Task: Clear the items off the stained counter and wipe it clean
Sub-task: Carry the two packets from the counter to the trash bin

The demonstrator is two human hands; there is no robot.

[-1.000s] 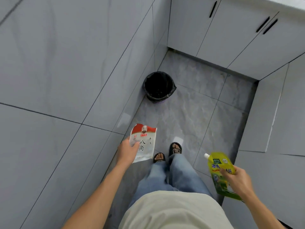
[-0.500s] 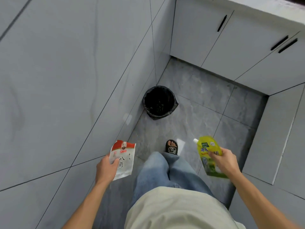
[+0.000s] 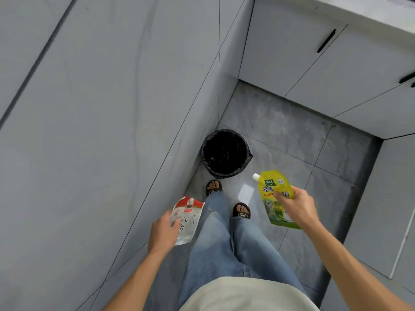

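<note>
Two crinkly packets held above a round, black-lined bin [image 3: 226,153].
Left hand [image 3: 162,232] grips a flat white-and-red sachet [image 3: 187,218]; right hand [image 3: 296,206] pinches a glossy green spouted pouch [image 3: 275,198], seemingly soft plastic.

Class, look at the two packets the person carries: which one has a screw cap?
The yellow-green pouch in the right hand: a white spout cap at its corner. The red-and-white packet has none.

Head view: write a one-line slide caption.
Person stands before a black-lined bin, left hand holding a white packet and right hand holding a yellow-green spouted pouch.
</note>
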